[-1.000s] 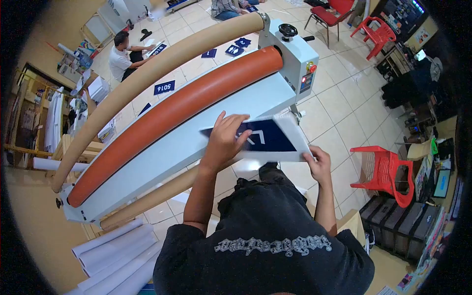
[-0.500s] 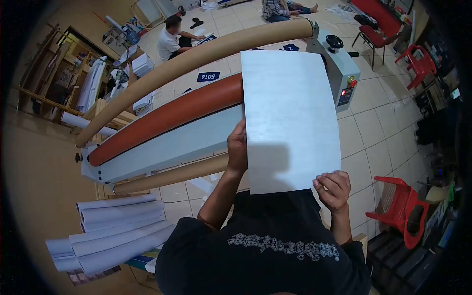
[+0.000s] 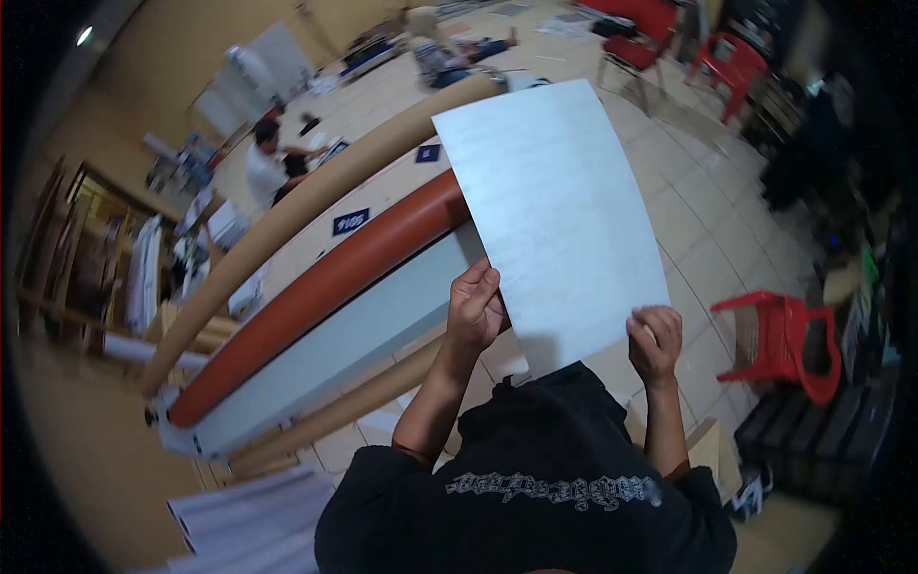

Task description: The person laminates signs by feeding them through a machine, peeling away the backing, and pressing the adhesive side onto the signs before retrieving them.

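A large pale white sheet (image 3: 559, 210) is held up in front of me, its surface plain and slightly curved. My left hand (image 3: 476, 304) pinches its left edge, thumb on the near face. At the lower right corner, my right hand (image 3: 655, 340) grips the sheet with bent fingers. Behind the sheet stands a roller machine with a long red-brown roller (image 3: 325, 297) and a cardboard-brown tube (image 3: 316, 210) above it. The sheet covers the machine's right end.
Rolls of white material (image 3: 253, 521) lie at lower left. A red plastic stool (image 3: 779, 344) is on the right; red chairs (image 3: 732, 72) stand farther back. A person in a white shirt (image 3: 265, 172) sits on the floor beyond the machine, near dark blue number plates (image 3: 351, 222).
My view has turned, and the machine now appears tilted more steeply. The sheet has tilted, its top leaning left; the left hand shows more of its thumb. Both hands keep their hold.
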A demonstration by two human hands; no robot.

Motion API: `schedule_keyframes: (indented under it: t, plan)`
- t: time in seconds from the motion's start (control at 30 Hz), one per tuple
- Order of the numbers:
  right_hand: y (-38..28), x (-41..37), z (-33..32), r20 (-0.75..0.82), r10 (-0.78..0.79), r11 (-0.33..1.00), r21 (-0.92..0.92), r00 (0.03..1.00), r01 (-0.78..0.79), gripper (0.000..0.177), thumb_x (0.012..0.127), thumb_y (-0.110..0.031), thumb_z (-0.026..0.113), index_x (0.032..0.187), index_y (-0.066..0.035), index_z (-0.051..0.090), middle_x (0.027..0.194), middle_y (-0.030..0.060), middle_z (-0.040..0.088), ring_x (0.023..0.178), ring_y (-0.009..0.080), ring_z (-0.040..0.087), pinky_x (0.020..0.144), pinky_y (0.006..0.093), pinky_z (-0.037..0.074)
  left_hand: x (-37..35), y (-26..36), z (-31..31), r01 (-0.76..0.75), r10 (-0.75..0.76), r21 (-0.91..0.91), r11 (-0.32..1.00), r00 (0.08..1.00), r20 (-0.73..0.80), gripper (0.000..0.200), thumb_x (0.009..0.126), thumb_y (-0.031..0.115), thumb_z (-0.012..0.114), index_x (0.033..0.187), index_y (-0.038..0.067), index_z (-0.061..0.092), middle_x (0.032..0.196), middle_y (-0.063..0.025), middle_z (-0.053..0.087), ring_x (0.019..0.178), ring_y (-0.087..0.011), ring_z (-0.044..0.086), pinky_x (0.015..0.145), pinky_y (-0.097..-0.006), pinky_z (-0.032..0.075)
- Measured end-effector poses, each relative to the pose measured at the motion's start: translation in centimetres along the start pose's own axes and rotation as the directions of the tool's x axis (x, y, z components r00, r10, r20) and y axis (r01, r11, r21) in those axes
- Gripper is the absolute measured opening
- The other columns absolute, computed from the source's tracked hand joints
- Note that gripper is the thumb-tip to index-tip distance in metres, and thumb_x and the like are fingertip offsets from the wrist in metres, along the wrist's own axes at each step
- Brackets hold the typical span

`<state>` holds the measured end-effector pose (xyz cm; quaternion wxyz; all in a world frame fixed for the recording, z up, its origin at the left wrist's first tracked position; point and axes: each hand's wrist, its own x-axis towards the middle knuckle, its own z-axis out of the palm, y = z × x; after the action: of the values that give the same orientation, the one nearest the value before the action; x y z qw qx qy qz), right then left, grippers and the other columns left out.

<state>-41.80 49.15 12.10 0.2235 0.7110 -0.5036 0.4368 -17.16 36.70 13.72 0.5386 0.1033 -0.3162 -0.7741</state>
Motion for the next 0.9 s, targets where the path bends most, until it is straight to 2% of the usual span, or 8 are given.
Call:
schedule_keyframes:
  t: [0.13,0.23,0.43,0.53,0.63,0.67,0.8,0.9]
  plan:
    - [0.9,0.1,-2.4,0.053,0.241,0.963,-0.137,0.969,-0.232,0.042,0.062,0.003,0.063,0.101,-0.011,0.067,0.112,0.0081,0.062,0.104,0.0287,0.056,0.089,0.0457,0.042,3.1,-5.4,3.4,0.122,-0.124,0.019,0.992,0.982,0.145,0.036,0.096,0.011,0.052,0.127,-0.007,0.049,0.116,-0.0152,0.061,0.103,-0.0195,0.061,0.09,-0.0329,0.05]
    - [3.2,-1.2,-2.8,0.049,0.26,0.942,-0.234,0.964,-0.242,0.054,0.06,-0.001,0.061,0.112,-0.013,0.067,0.117,0.0073,0.062,0.108,0.0288,0.055,0.092,0.0453,0.04,5.5,-9.4,6.4,0.182,-0.194,0.09,0.979,0.971,0.139,0.038,0.096,0.012,0.054,0.128,-0.007,0.048,0.113,-0.0132,0.062,0.1,-0.0175,0.061,0.088,-0.0317,0.051]
    - [10.3,-1.6,-4.5,0.035,0.341,0.923,-0.2,0.939,-0.328,0.051,0.063,0.0,0.057,0.113,-0.01,0.066,0.117,0.0056,0.064,0.107,0.0268,0.057,0.092,0.0411,0.041,10.8,-15.8,10.9,0.307,-0.306,0.141,0.941,0.951,-0.033,0.036,0.096,0.023,0.056,0.123,0.001,0.049,0.101,-0.0036,0.062,0.092,-0.0115,0.06,0.081,-0.0257,0.05]
    - [15.9,-1.1,-5.2,-0.025,0.375,0.906,-0.201,0.927,-0.373,0.053,0.062,0.003,0.057,0.112,-0.009,0.067,0.115,0.0053,0.065,0.106,0.0265,0.057,0.092,0.0403,0.042,14.7,-20.4,12.9,0.336,-0.336,0.283,0.899,0.941,-0.048,0.032,0.094,0.032,0.059,0.109,0.006,0.052,0.078,0.0063,0.049,0.066,-0.0014,0.042,0.056,-0.0176,0.034]
    - [22.5,-1.3,-5.6,-0.126,0.396,0.882,-0.224,0.909,-0.415,0.056,0.059,0.006,0.057,0.112,-0.009,0.066,0.116,0.0049,0.065,0.106,0.0266,0.057,0.092,0.0406,0.042,19.6,-26.0,16.9,0.231,-0.257,0.28,0.932,0.964,0.061,0.032,0.094,0.034,0.058,0.109,0.006,0.052,0.076,0.0069,0.048,0.063,-0.0008,0.038,0.053,-0.0178,0.03]
    - [25.1,-1.4,-6.2,-0.164,0.389,0.877,-0.235,0.906,-0.419,0.059,0.058,0.008,0.057,0.113,-0.009,0.066,0.118,0.0044,0.064,0.106,0.0267,0.057,0.092,0.0409,0.042,21.4,-28.0,18.4,0.245,-0.273,0.295,0.923,0.96,0.058,0.038,0.094,0.037,0.057,0.11,0.004,0.052,0.085,0.0034,0.055,0.072,-0.0032,0.049,0.061,-0.0192,0.039]
    - [33.3,-2.4,-9.7,-0.228,0.457,0.802,-0.312,0.86,-0.509,0.057,0.063,0.004,0.062,0.118,-0.011,0.063,0.121,0.0014,0.062,0.107,0.0256,0.056,0.091,0.0392,0.042,26.4,-35.7,25.3,0.325,-0.37,0.237,0.916,0.912,0.18,0.048,0.094,0.042,0.055,0.115,0.0,0.049,0.112,-0.0097,0.06,0.104,-0.0158,0.057,0.09,-0.0295,0.046]
    - [37.8,-2.8,-12.4,-0.315,0.408,0.745,-0.429,0.857,-0.512,0.05,0.066,-0.002,0.066,0.116,-0.011,0.064,0.119,0.0016,0.063,0.106,0.025,0.056,0.091,0.0387,0.042,28.4,-40.7,29.3,0.338,-0.401,0.274,0.9,0.89,0.219,0.056,0.095,0.047,0.05,0.124,-0.001,0.046,0.121,-0.0114,0.056,0.109,-0.0207,0.055,0.092,-0.0342,0.046]
